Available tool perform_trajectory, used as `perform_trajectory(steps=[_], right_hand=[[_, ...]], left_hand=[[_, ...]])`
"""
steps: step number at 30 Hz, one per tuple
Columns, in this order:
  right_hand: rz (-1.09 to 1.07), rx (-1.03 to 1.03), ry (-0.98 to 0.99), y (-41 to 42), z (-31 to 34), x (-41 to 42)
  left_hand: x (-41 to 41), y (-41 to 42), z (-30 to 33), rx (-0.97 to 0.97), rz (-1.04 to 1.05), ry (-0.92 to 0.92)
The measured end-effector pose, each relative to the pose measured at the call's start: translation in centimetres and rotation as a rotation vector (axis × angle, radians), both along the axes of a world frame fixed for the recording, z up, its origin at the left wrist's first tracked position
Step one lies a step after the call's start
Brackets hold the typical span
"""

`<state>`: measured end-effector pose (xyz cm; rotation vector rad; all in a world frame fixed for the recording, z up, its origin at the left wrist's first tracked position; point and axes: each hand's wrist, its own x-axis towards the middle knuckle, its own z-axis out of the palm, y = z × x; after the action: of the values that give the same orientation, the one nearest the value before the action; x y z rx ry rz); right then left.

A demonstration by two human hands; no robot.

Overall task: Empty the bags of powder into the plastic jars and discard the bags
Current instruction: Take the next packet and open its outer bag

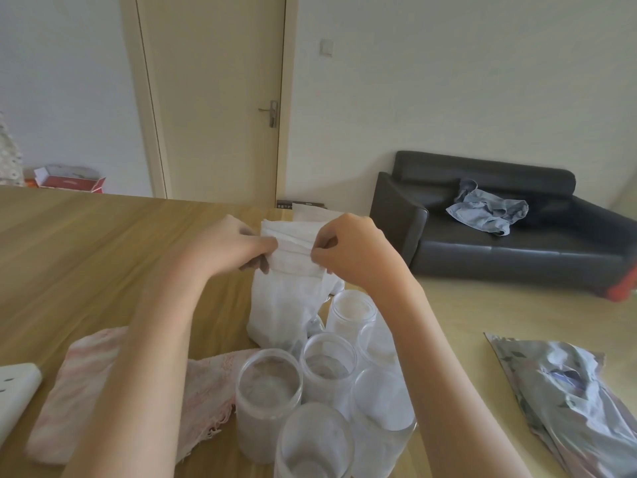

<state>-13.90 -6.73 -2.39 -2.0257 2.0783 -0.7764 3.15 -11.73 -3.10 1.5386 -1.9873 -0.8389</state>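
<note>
No writing or brand can be read on anything here; the blur hides whatever print there may be. The white bag (286,288) stands upright on the wooden table (86,243), just beyond the jars. Both hands are clamped on its folded top: the left hand (231,250) pinches the left end, the right hand (351,250) pinches the right end, thumbs against the folds.

At 6 o'clock from the bag, 6 clear plastic jars (272,391) stand lidless, packed touching one another, the nearest cut off by the bottom edge. They crowd the space under the forearms. The table's right edge runs close beside the jars at 3 o'clock, with floor past it. Open tabletop stretches from 9 to 11 o'clock.

A pink cloth (113,391) lies at 8 o'clock under the left forearm, touching the jars. A white power strip (17,391) sits at the left edge. A crumpled silver foil bag (565,398) lies at 4 o'clock, apart from the jars. A black sofa (499,236) with a blue garment (486,210) stands at 2 o'clock; a door (213,98) at 12 o'clock.
</note>
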Motion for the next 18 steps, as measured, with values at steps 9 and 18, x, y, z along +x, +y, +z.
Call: perform_trajectory(steps=[9,18], right_hand=[[0.0,0.037,-0.074,-0.3,-0.2,-0.2],[0.013,0.105,-0.065,-0.3,0.2,-0.9]], left_hand=[[1.2,-0.1,0.4,-0.075,-0.002,-0.046],[-1.2,1.9,0.7,-0.33,-0.306,-0.398]])
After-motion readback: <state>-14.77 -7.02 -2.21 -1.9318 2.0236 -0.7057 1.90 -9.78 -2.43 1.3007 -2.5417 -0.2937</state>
